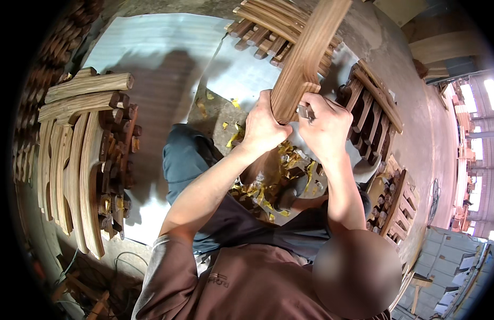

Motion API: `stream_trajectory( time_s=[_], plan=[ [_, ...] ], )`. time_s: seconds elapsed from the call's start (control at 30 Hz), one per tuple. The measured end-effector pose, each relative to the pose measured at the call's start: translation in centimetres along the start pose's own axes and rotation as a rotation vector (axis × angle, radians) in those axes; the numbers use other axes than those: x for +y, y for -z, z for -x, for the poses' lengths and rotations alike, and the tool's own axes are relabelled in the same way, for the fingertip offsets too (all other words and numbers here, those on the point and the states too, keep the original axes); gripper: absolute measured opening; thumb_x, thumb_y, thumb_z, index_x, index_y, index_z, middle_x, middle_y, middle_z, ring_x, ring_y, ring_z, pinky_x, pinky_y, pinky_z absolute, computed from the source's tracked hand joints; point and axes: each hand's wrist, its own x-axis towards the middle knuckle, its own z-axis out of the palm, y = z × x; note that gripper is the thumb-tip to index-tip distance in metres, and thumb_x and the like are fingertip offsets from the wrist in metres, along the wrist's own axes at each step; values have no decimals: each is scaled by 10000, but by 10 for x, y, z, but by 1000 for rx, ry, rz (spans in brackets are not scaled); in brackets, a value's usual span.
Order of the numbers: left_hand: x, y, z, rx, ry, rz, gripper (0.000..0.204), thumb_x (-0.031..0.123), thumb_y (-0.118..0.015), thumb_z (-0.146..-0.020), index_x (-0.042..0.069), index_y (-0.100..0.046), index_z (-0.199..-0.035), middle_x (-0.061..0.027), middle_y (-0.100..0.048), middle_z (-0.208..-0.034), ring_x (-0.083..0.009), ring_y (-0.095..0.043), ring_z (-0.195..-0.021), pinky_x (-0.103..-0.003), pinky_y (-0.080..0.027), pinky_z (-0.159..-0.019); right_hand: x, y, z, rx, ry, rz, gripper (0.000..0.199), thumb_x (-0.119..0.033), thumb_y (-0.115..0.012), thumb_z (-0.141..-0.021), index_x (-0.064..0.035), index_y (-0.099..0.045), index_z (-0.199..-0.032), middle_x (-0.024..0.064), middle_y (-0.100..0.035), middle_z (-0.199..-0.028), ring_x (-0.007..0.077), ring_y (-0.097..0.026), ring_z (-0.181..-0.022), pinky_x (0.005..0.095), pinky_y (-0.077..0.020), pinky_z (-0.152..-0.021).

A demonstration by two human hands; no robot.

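I grip the lower end of a curved wooden chair part (305, 50) with both hands above my lap, its long axis running up and away from me, tilted toward the upper right, the near end pointing down at my knees. My left hand (263, 128) is wrapped tightly around the left side of that near end, fingers closed on the wood. My right hand (327, 128) is curled against the right side of the same end, fingers pressed together on the wood and on a small dark object I cannot make out. Directly beneath the part, yellow scraps (268, 186) and dark offcuts litter the floor between my legs. Beyond the part's far end lies a stack of similar slatted pieces (263, 29); to the right of the part sit slatted chair frames (372, 114), and well to its left a pile of long curved pale boards (71, 154) rests beside dark short blocks (116, 160) on a pale sheet (161, 48).
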Motion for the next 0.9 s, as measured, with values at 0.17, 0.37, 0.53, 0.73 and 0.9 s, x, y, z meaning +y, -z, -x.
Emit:
stream_trajectory(
  time_s=[0.17,0.37,0.53,0.73,0.9],
  plan=[
    [-2,4,-10,-29,77,-34,642,48,-735,-625,-36,-456,-1198,-264,-648,-1022,-384,-669,-954,-420,-526,-870,-19,42,22,62,-195,-178,78,13,-706,-767,-30,-661,-814,95,-695,-728,152,-664,-616,250,-496,-580],
    [-36,18,-29,-198,454,880,638,-10,-642,-629,9,-503,-1251,-126,-637,-939,-243,-639,-840,-354,-548,-763,14,48,89,-551,-432,187,255,-242,-750,-839,-9,-651,-809,180,-656,-726,341,-652,-642,393,-498,-583],
    [-18,29,-21,-455,397,1440,708,27,-609,-645,20,-447,-1335,-197,-608,-1149,-327,-614,-1020,-510,-484,-963,48,28,152,-596,-448,-60,281,-280,-682,-875,-17,-622,-954,219,-662,-851,410,-651,-845,473,-507,-711],
    [-15,12,-28,-506,439,1428,689,43,-613,-662,-41,-445,-1325,-229,-601,-1180,-372,-611,-1071,-526,-487,-965,64,61,176,-617,-598,183,268,-289,-653,-878,-23,-650,-913,206,-666,-789,397,-658,-775,461,-515,-684],
    [-28,28,-22,-359,395,1247,667,112,-698,-803,-40,-380,-1370,-211,-539,-1320,-351,-563,-1174,-514,-491,-1004,32,51,147,-379,-641,-215,193,-222,-649,-905,-31,-671,-885,189,-665,-783,371,-654,-724,418,-524,-659]
  ],
)
